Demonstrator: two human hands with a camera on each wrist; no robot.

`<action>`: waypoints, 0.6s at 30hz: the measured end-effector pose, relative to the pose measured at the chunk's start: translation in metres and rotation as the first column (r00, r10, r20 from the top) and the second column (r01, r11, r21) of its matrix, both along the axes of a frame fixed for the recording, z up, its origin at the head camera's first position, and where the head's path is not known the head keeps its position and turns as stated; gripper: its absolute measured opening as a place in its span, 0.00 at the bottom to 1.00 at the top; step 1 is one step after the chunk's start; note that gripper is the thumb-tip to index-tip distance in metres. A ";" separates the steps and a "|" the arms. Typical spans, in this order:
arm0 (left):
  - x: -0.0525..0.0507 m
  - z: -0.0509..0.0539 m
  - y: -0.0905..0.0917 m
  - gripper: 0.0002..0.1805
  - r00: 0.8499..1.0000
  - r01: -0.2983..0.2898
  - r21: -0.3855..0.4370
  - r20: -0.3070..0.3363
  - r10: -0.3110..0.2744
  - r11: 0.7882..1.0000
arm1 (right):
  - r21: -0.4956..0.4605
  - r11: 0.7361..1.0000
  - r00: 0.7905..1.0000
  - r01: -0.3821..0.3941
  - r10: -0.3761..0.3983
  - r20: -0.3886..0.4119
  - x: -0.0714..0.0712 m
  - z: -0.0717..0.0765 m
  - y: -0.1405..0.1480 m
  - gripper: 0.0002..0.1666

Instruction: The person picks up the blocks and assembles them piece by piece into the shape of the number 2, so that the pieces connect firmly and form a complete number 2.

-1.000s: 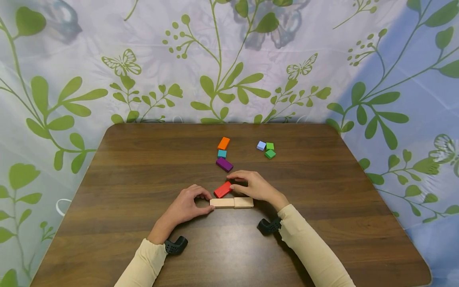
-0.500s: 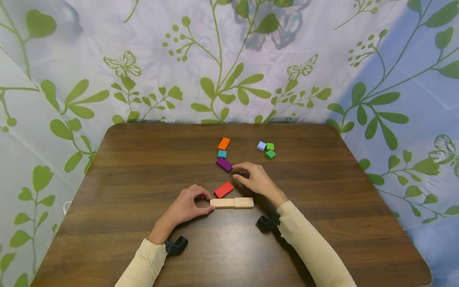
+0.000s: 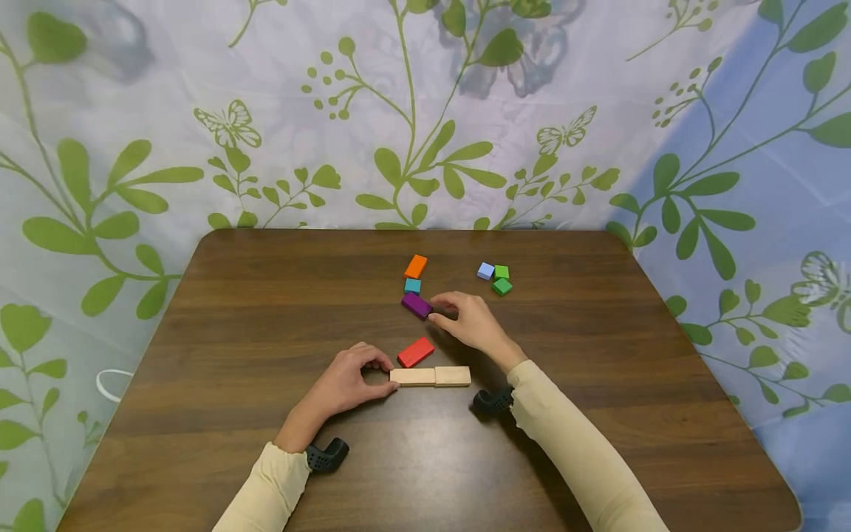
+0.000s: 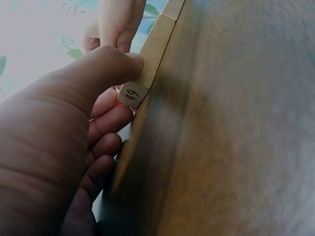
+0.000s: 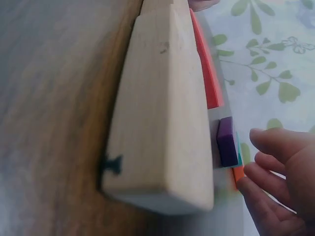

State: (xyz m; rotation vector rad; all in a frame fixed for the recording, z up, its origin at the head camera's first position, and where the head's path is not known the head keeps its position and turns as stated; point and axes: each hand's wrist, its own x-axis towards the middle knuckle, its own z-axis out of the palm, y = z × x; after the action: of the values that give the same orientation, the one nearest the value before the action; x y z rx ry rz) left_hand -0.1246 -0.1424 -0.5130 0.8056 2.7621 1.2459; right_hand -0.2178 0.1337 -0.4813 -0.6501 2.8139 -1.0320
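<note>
Two pale wooden blocks lie end to end in a row, a left wooden block (image 3: 412, 377) and a right wooden block (image 3: 453, 376). My left hand (image 3: 349, 380) pinches the left block's outer end between thumb and fingers; that end face bears the number 49 (image 4: 131, 94) in the left wrist view. A red block (image 3: 416, 352) lies slanted just behind the row. Beyond it, my right hand (image 3: 473, 323) has thumb and forefinger spread at the right end of a purple block (image 3: 417, 305). In the right wrist view a small gap shows between those fingers and the purple block (image 5: 227, 142).
Behind the purple block lie a teal block (image 3: 413, 286) and an orange block (image 3: 416, 266). Farther right sit a light blue block (image 3: 486, 271) and two green blocks, one bright (image 3: 501, 272), one darker (image 3: 502, 287). A patterned cloth (image 3: 425, 111) hangs behind the brown table (image 3: 266, 295).
My right hand has left the red block and moved back to the purple block's right end. The left hand stays at the wooden block's end.
</note>
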 end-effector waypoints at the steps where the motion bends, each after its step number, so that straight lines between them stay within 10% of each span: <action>1: 0.000 0.000 0.000 0.13 1.000 0.000 0.001 0.000 0.000 1.000 | 0.002 1.000 1.000 0.004 -0.004 0.007 -0.001 0.000 -0.001 0.22; 18: 0.010 -0.008 -0.009 0.13 0.999 0.038 0.002 -0.022 -0.038 0.999 | 0.049 0.995 0.996 0.083 -0.084 0.014 0.015 -0.008 -0.022 0.23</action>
State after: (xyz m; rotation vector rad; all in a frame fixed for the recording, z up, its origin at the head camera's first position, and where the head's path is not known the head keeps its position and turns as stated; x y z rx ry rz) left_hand -0.1151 -0.1517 -0.5213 0.8735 2.7488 1.2416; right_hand -0.2028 0.1120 -0.4890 -0.5210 2.8645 -0.9738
